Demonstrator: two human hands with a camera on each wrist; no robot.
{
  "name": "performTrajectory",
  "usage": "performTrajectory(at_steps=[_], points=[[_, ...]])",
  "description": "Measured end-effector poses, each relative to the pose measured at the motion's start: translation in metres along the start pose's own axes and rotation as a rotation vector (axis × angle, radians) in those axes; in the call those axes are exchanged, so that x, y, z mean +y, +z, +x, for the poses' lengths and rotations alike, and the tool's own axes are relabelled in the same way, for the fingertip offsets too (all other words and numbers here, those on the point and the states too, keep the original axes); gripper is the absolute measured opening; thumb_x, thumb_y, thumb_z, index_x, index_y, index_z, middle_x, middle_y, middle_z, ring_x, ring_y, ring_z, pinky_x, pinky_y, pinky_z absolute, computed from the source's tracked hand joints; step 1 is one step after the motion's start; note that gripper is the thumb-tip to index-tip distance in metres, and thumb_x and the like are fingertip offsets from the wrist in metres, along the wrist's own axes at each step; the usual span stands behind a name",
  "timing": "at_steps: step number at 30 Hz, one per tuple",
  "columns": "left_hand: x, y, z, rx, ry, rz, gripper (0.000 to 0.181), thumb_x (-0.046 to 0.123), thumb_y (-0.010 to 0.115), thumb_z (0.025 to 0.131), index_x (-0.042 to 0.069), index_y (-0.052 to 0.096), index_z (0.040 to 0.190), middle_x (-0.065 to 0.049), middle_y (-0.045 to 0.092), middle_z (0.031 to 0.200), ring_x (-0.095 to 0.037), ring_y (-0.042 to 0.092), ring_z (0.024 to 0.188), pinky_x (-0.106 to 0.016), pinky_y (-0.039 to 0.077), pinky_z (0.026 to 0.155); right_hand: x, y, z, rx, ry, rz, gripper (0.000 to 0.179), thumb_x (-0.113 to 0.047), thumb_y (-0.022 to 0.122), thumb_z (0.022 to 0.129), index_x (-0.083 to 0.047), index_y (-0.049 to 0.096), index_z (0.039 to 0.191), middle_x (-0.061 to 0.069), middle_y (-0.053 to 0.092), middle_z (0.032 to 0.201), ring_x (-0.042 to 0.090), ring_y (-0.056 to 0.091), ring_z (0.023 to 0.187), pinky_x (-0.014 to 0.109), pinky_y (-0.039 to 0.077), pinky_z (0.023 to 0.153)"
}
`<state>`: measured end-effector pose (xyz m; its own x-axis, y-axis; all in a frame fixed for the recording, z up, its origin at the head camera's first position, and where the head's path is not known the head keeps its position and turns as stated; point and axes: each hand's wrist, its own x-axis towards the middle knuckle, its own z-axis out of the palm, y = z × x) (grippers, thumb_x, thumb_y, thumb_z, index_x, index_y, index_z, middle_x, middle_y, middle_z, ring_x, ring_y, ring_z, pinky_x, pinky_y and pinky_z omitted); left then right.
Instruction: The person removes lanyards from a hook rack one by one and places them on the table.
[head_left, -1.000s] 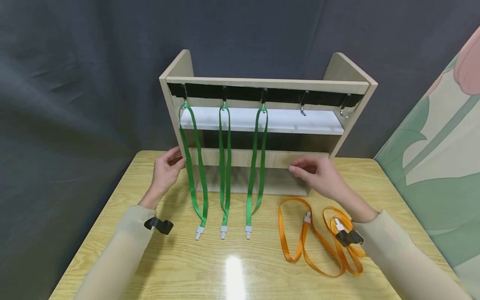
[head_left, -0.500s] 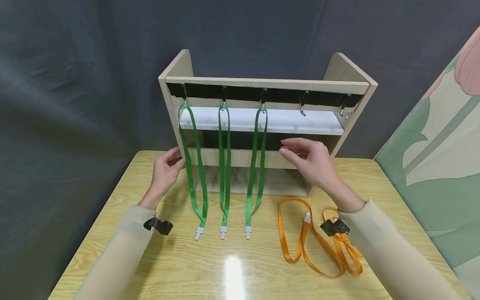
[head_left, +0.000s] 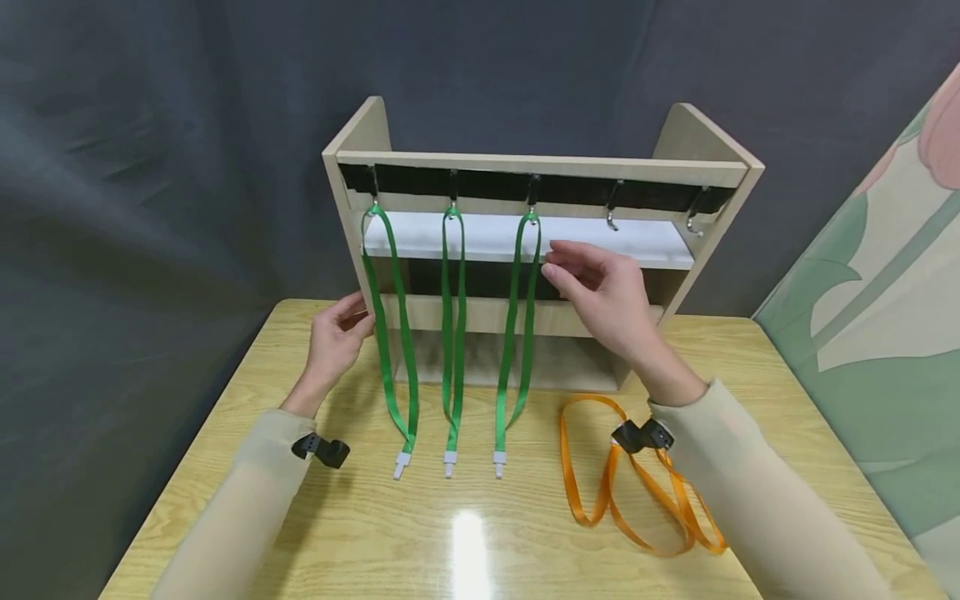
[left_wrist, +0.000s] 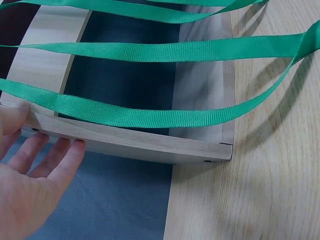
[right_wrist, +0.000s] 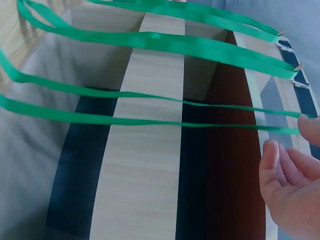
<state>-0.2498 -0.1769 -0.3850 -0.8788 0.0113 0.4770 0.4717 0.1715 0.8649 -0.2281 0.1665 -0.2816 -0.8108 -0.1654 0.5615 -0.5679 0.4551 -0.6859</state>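
Observation:
Three green lanyards hang by their loops from the hooks of a wooden rack: a left one, a middle one and a third one. White clips are at their lower ends. My left hand grips the rack's left side panel, thumb at the front edge and fingertips against the outer face. Just right of the third lanyard's strap is my right hand, its fingers loosely bent, with a gap between thumb and forefinger. In the right wrist view its thumb overlaps that strap.
Two metal hooks on the right, a fourth hook and a fifth hook, carry no lanyard. Orange lanyards lie on the wooden table, partly hidden by my right forearm. A dark curtain hangs behind.
My right hand has risen and moved left, from the lower crossboard up to the third green lanyard's strap. My left hand stays at the side panel.

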Motion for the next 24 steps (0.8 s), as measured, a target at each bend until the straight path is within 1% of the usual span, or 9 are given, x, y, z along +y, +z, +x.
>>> performTrajectory(at_steps=[3, 5, 10, 12, 15, 17, 19, 22, 24], points=[[0.001, 0.001, 0.001, -0.003, -0.008, 0.005, 0.035, -0.011, 0.056, 0.090, -0.013, 0.055, 0.125, -0.033, 0.059, 0.112, -0.046, 0.057, 0.103, -0.044, 0.055, 0.076, -0.003, 0.001, 0.003, 0.031, -0.002, 0.005, 0.033, -0.016, 0.067, 0.091, -0.001, 0.065, 0.121, 0.006, 0.069, 0.102, 0.012, 0.062, 0.083, 0.019, 0.050, 0.071], [0.002, 0.001, 0.000, -0.007, -0.011, 0.013, 0.035, -0.010, 0.056, 0.090, -0.013, 0.055, 0.125, -0.032, 0.059, 0.112, -0.045, 0.057, 0.103, -0.046, 0.054, 0.077, -0.005, 0.002, 0.004, 0.044, -0.002, 0.011, 0.034, -0.016, 0.068, 0.091, -0.001, 0.065, 0.121, 0.006, 0.069, 0.104, 0.012, 0.062, 0.086, 0.019, 0.050, 0.074], [0.002, 0.000, -0.001, -0.002, -0.017, 0.024, 0.035, -0.010, 0.056, 0.090, -0.012, 0.055, 0.126, -0.032, 0.059, 0.112, -0.045, 0.057, 0.103, -0.049, 0.053, 0.077, -0.009, 0.004, 0.008, 0.042, 0.005, 0.048, 0.036, -0.014, 0.067, 0.091, 0.000, 0.063, 0.123, 0.007, 0.067, 0.111, 0.013, 0.062, 0.098, 0.023, 0.051, 0.082], [0.002, 0.000, 0.000, -0.001, -0.016, 0.026, 0.036, -0.011, 0.056, 0.090, -0.013, 0.054, 0.126, -0.033, 0.059, 0.112, -0.045, 0.057, 0.103, -0.047, 0.054, 0.076, -0.012, 0.005, 0.010, 0.040, 0.015, 0.072, 0.037, -0.014, 0.068, 0.091, 0.001, 0.062, 0.124, 0.008, 0.067, 0.113, 0.014, 0.062, 0.102, 0.025, 0.051, 0.085], [0.002, 0.000, 0.000, -0.001, -0.015, 0.020, 0.035, -0.011, 0.056, 0.090, -0.013, 0.055, 0.125, -0.033, 0.059, 0.112, -0.045, 0.057, 0.103, -0.037, 0.056, 0.075, -0.015, 0.007, 0.012, 0.032, 0.029, 0.097, 0.038, -0.013, 0.068, 0.091, 0.000, 0.061, 0.125, 0.008, 0.066, 0.115, 0.015, 0.061, 0.104, 0.027, 0.051, 0.086], [0.001, 0.000, 0.000, 0.001, -0.014, 0.017, 0.035, -0.011, 0.057, 0.090, -0.013, 0.055, 0.125, -0.032, 0.059, 0.111, -0.045, 0.057, 0.102, -0.033, 0.056, 0.074, -0.016, 0.008, 0.014, 0.024, 0.037, 0.101, 0.038, -0.013, 0.068, 0.091, 0.000, 0.061, 0.125, 0.009, 0.065, 0.116, 0.015, 0.061, 0.103, 0.026, 0.051, 0.085], [0.000, -0.001, 0.000, 0.001, -0.009, 0.017, 0.035, -0.010, 0.057, 0.090, -0.013, 0.055, 0.125, -0.032, 0.060, 0.111, -0.045, 0.057, 0.102, -0.032, 0.056, 0.073, -0.018, 0.009, 0.016, 0.018, 0.040, 0.095, 0.037, -0.013, 0.067, 0.091, 0.000, 0.062, 0.125, 0.009, 0.066, 0.115, 0.015, 0.062, 0.101, 0.026, 0.052, 0.083], [-0.001, -0.001, 0.000, 0.001, 0.000, 0.019, 0.035, -0.010, 0.057, 0.090, -0.013, 0.055, 0.125, -0.032, 0.060, 0.111, -0.046, 0.058, 0.101, -0.034, 0.056, 0.073, -0.018, 0.010, 0.019, 0.008, 0.045, 0.100, 0.035, -0.013, 0.066, 0.092, 0.002, 0.062, 0.123, 0.011, 0.066, 0.111, 0.019, 0.064, 0.093, 0.025, 0.054, 0.077], [-0.001, 0.000, 0.000, -0.002, 0.001, 0.017, 0.035, -0.010, 0.057, 0.090, -0.013, 0.055, 0.125, -0.032, 0.060, 0.111, -0.046, 0.058, 0.101, -0.031, 0.056, 0.073, -0.018, 0.010, 0.020, 0.006, 0.047, 0.101, 0.034, -0.013, 0.065, 0.092, 0.002, 0.063, 0.122, 0.011, 0.067, 0.108, 0.021, 0.064, 0.087, 0.025, 0.054, 0.073]])
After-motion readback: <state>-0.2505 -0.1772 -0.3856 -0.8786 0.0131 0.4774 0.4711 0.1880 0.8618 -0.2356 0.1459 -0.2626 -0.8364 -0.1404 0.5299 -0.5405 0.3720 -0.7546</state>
